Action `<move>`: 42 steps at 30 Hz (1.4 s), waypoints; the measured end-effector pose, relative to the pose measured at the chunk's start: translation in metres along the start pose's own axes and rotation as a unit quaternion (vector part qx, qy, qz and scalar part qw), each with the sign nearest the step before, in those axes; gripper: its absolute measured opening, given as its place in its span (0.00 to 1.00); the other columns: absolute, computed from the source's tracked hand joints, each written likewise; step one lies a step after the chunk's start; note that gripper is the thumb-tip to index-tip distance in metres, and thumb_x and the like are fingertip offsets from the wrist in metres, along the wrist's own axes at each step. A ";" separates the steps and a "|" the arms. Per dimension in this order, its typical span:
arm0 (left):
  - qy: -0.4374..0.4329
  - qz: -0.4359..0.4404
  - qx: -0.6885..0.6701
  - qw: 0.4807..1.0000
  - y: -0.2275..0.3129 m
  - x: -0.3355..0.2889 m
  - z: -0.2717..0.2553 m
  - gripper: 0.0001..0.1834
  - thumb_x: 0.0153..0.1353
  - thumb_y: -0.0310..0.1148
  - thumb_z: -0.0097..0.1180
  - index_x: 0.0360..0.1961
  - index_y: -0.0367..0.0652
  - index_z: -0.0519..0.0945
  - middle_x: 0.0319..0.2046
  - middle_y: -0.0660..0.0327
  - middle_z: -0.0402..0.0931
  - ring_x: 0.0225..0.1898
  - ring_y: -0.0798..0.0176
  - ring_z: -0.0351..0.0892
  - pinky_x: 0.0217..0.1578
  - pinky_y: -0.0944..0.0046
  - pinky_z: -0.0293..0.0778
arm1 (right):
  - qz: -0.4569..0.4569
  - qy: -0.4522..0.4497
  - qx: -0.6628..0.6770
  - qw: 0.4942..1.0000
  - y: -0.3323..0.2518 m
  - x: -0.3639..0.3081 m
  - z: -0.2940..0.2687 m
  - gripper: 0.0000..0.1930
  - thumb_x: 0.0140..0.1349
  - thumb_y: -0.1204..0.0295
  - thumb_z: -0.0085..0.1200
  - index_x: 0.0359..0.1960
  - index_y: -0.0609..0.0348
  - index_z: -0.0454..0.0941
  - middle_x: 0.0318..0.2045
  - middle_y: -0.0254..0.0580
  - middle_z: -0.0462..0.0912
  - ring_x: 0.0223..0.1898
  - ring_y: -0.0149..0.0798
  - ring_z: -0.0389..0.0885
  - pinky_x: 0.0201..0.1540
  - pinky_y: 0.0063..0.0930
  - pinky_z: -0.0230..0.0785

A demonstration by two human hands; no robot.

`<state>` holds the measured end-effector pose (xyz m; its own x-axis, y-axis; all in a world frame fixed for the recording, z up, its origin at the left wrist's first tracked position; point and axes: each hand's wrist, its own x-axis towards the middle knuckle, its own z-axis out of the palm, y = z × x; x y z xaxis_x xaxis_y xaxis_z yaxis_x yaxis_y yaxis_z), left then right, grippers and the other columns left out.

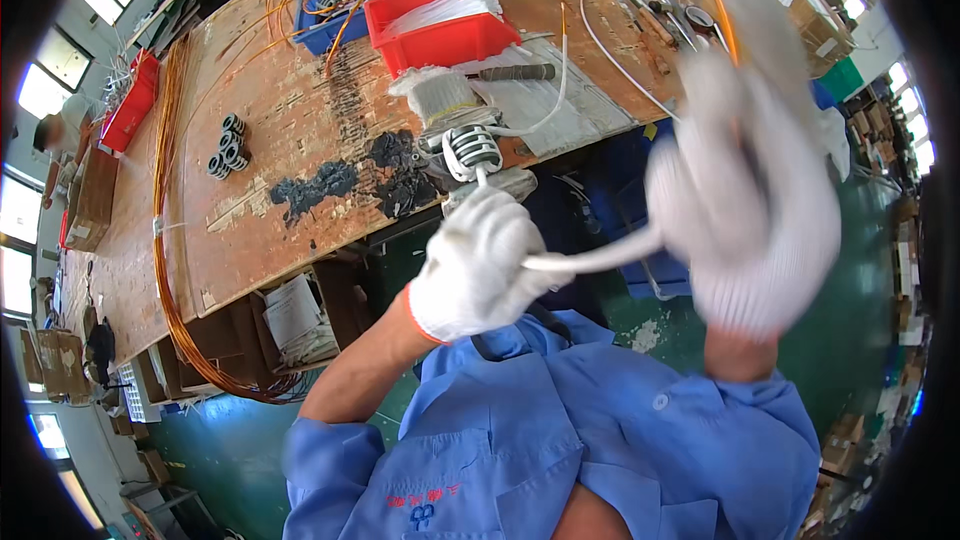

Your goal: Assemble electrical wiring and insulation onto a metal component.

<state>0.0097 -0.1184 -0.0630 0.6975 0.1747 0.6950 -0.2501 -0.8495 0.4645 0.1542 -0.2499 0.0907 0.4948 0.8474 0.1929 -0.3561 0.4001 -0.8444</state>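
My left hand [480, 265], in a white knit glove with an orange cuff, is closed around a soft white tube [605, 252] just in front of the table edge. The tube runs right to my right hand [740, 210], gloved and smeared by motion, whose fingers look wrapped round it. A thick orange wire [722, 0] comes down from the top to my right hand; whether it is gripped there is unclear. Just beyond my left fingers, white tubing winds round a grey ribbed cylinder [470, 152] at the table edge, and one end leads down to that hand.
On the worn wooden table [250, 60] stand a red bin [390, 40] of white sleeves and a blue tray [345, 32]. Dark metal rings [229, 145] and a bundle of copper wires [165, 190] lie left. Hand tools [655, 20] lie far right. A person [62, 145] is at far left.
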 end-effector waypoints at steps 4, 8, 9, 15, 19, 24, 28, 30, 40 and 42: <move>0.016 -0.193 -0.157 0.968 0.008 0.012 -0.027 0.18 0.74 0.41 0.61 0.29 0.39 0.79 0.25 0.51 0.74 0.28 0.43 0.78 0.34 0.49 0.74 | -0.119 -0.138 -0.147 0.972 0.029 0.105 -0.043 0.18 0.80 0.70 0.48 0.63 0.66 0.80 0.54 0.52 0.89 0.53 0.40 0.92 0.55 0.38 0.85; 0.122 -0.370 -0.278 0.878 0.007 0.023 -0.031 0.26 0.81 0.48 0.55 0.35 0.32 0.82 0.24 0.57 0.77 0.25 0.64 0.76 0.27 0.58 0.73 | -0.446 -0.143 -0.578 0.668 0.089 0.181 -0.067 0.13 0.77 0.60 0.56 0.45 0.54 0.87 0.39 0.49 0.88 0.43 0.55 0.88 0.46 0.47 0.80; 0.139 -0.318 -0.303 0.888 0.001 0.028 -0.036 0.25 0.82 0.45 0.51 0.30 0.35 0.77 0.23 0.56 0.76 0.25 0.61 0.76 0.31 0.53 0.75 | -0.442 -0.146 -0.559 0.686 0.100 0.198 -0.068 0.13 0.77 0.59 0.57 0.44 0.54 0.87 0.38 0.50 0.88 0.41 0.56 0.88 0.45 0.48 0.80; 0.194 -0.224 -0.146 0.944 -0.029 0.053 -0.049 0.30 0.85 0.42 0.40 0.26 0.33 0.77 0.49 0.42 0.73 0.54 0.46 0.75 0.61 0.37 0.72 | -0.349 -0.162 -0.511 0.769 0.147 0.237 -0.048 0.16 0.75 0.55 0.60 0.41 0.55 0.89 0.33 0.53 0.88 0.35 0.58 0.88 0.40 0.50 0.79; 0.208 -0.272 0.031 0.939 -0.034 0.058 -0.054 0.32 0.86 0.43 0.40 0.36 0.24 0.85 0.76 0.34 0.66 0.77 0.40 0.68 0.76 0.32 0.62 | -0.360 -0.141 -0.528 0.756 0.177 0.249 -0.046 0.15 0.72 0.58 0.64 0.42 0.57 0.90 0.33 0.51 0.90 0.34 0.52 0.90 0.38 0.45 0.81; 0.174 -0.167 -0.104 0.965 -0.057 0.050 -0.069 0.27 0.86 0.40 0.40 0.54 0.24 0.84 0.80 0.38 0.59 0.79 0.40 0.65 0.78 0.32 0.61 | -0.145 -0.197 -0.539 0.806 0.161 0.238 -0.038 0.14 0.72 0.58 0.65 0.39 0.57 0.89 0.31 0.43 0.90 0.32 0.43 0.90 0.36 0.38 0.81; 0.210 -0.118 -0.070 0.968 -0.090 0.059 -0.054 0.26 0.86 0.41 0.40 0.64 0.31 0.83 0.79 0.39 0.62 0.76 0.42 0.70 0.77 0.34 0.62 | 0.103 -0.332 -0.538 0.768 0.149 0.217 -0.046 0.14 0.70 0.61 0.64 0.35 0.60 0.88 0.27 0.35 0.88 0.30 0.38 0.89 0.34 0.35 0.79; 0.208 -0.122 -0.077 0.967 -0.097 0.071 -0.046 0.27 0.85 0.43 0.40 0.67 0.33 0.82 0.74 0.38 0.69 0.72 0.42 0.75 0.76 0.38 0.65 | 0.175 -0.333 -0.445 0.813 0.181 0.201 -0.070 0.15 0.70 0.62 0.61 0.33 0.63 0.88 0.25 0.36 0.87 0.31 0.40 0.88 0.35 0.38 0.77; 0.244 -0.400 -0.565 0.679 -0.126 0.060 -0.009 0.51 0.77 0.70 0.44 0.67 0.22 0.76 0.32 0.60 0.76 0.34 0.58 0.77 0.54 0.37 0.84 | -0.349 -0.200 -0.516 0.756 0.153 0.095 -0.135 0.18 0.60 0.80 0.63 0.51 0.49 0.88 0.40 0.44 0.87 0.35 0.46 0.87 0.38 0.39 0.79; 0.251 -0.423 -0.552 0.673 -0.122 0.063 -0.005 0.42 0.81 0.66 0.43 0.56 0.28 0.82 0.32 0.60 0.78 0.33 0.60 0.80 0.45 0.48 0.86 | -0.328 -0.277 -0.568 0.702 0.156 0.058 -0.119 0.14 0.64 0.70 0.65 0.51 0.42 0.88 0.31 0.31 0.80 0.28 0.40 0.83 0.27 0.36 0.74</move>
<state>0.0803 -0.0011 -0.0730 0.6586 0.7450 -0.1061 -0.4456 0.4997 0.7428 0.2217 -0.1796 -0.0893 -0.2396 0.7426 0.6255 0.8221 0.4979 -0.2762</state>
